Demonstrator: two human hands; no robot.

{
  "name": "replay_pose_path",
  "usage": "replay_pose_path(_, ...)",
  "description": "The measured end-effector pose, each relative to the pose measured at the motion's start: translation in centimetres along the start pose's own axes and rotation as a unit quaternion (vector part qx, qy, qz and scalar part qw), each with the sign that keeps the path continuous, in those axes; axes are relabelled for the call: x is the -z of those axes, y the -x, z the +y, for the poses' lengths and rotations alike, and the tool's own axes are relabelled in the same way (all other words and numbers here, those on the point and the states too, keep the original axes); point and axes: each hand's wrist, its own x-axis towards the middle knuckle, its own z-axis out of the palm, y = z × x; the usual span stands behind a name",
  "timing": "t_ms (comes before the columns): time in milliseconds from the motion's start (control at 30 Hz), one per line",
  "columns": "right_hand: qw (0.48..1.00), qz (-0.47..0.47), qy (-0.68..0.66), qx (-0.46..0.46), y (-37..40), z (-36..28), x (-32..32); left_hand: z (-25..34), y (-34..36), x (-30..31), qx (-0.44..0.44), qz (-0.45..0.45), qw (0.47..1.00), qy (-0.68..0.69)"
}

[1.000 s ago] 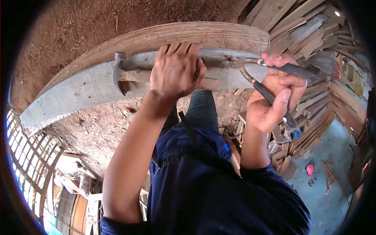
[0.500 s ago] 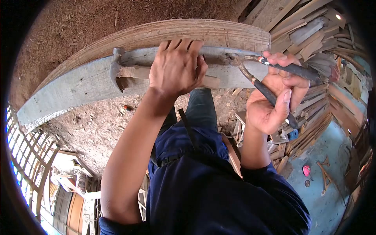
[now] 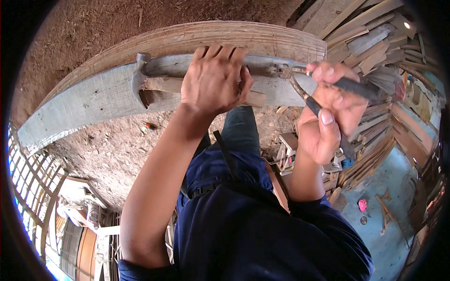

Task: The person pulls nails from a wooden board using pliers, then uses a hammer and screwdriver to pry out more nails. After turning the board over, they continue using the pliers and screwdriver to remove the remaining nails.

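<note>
A long grey weathered plank (image 3: 89, 103) lies across the view. My left hand (image 3: 213, 79) is closed over it, palm down, fingers curled over the far edge. A claw hammer (image 3: 140, 82) lies on the plank, its wooden handle passing under my left hand and showing again beyond the thumb. My right hand (image 3: 335, 105) holds a pair of pincers (image 3: 300, 86) by the dark-sleeved handles, which are spread apart. The pincers' jaws touch the plank at a dark spot near its right end; whatever they bite on is too small to make out.
A stack of thin curved boards (image 3: 225, 35) lies behind the plank. Scrap wood (image 3: 365, 47) is heaped at the right, with more strips lower down. A pink object (image 3: 362, 205) lies on the bluish floor (image 3: 375, 234). Sawdust covers the ground at the far side.
My right hand has shifted slightly, its fingers blurred, and the pincers' handles have moved a little while the jaws stay near the same spot. My left hand stays on the plank.
</note>
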Motion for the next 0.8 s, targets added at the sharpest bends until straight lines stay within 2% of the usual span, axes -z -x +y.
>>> replay_pose_path(300, 0.993, -0.017, -0.115, -0.021, -0.8, 0.3, 3.1, -0.2, 0.1, 0.0, 0.003, -0.020, 1.000, 0.003)
replay_pose_path(433, 0.988, 0.022, -0.147, -0.043, -1.9, -1.5, 4.9, -0.1, 0.2, 0.1, 0.004, -0.024, 1.000, -0.006)
replay_pose_path(500, 0.996, -0.029, 0.029, -0.077, -2.5, -3.2, 7.1, 0.0, 0.1, 0.2, 0.000, -0.032, 0.999, -0.011)
replay_pose_path(533, 0.993, -0.076, 0.087, -0.028, -1.8, -2.6, 9.0, -0.1, 0.2, 0.2, -0.002, -0.026, 1.000, 0.002)
replay_pose_path(567, 0.993, -0.070, 0.090, -0.023, -1.7, -3.1, 9.2, -0.1, 0.2, 0.2, -0.006, -0.019, 1.000, 0.014)
replay_pose_path(600, 0.958, -0.159, 0.232, -0.056, -1.8, -3.6, 9.2, -0.1, 0.2, 0.3, -0.009, -0.016, 1.000, 0.017)
replay_pose_path(633, 0.895, -0.241, 0.366, -0.088, -1.8, -3.8, 9.1, 0.1, 0.1, 0.3, -0.015, -0.012, 1.000, 0.012)
replay_pose_path(700, 0.796, -0.353, 0.485, -0.088, -0.5, -2.5, 9.7, 0.5, 0.0, 0.4, 0.010, -0.044, 0.998, -0.051)
replay_pose_path(733, 0.799, -0.350, 0.481, -0.083, 0.1, -1.6, 10.4, 0.6, 0.0, 0.3, 0.018, -0.049, 0.997, -0.055)
replay_pose_path(800, 0.752, -0.460, 0.472, -0.005, 1.2, 0.3, 11.9, 0.8, 0.0, 0.3, 0.023, -0.054, 0.996, -0.060)
